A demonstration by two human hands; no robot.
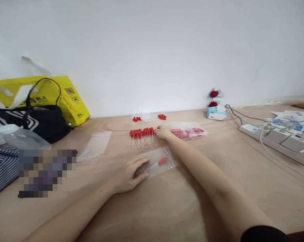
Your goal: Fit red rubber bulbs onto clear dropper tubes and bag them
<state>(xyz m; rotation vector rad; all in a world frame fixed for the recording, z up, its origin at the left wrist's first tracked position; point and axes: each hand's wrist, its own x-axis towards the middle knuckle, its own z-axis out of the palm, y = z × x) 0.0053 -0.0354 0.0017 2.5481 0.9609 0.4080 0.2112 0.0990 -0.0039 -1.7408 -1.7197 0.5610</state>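
A clear zip bag (155,170) lies flat on the table with one red-bulbed dropper (163,160) inside. My left hand (130,173) rests at the bag's left edge, thumb and fingers apart. Beyond the bag, several glass droppers (141,132) lie side by side, red bulbs toward the wall and clear tubes toward me. At the right end of this row, my right hand (163,132) has its fingertips closed at the red bulb of a dropper; the fingers partly hide it. Just right of that hand lie filled bags (189,132) with red bulbs showing through.
Flat clear bags (96,144) lie to the left. Near the wall are small red bulbs (162,117) on plastic. A yellow bag (76,104), black handbag (51,121) and plastic bottle (23,136) stand left. A tissue pack (216,113) and power strip (280,139) with cables are right.
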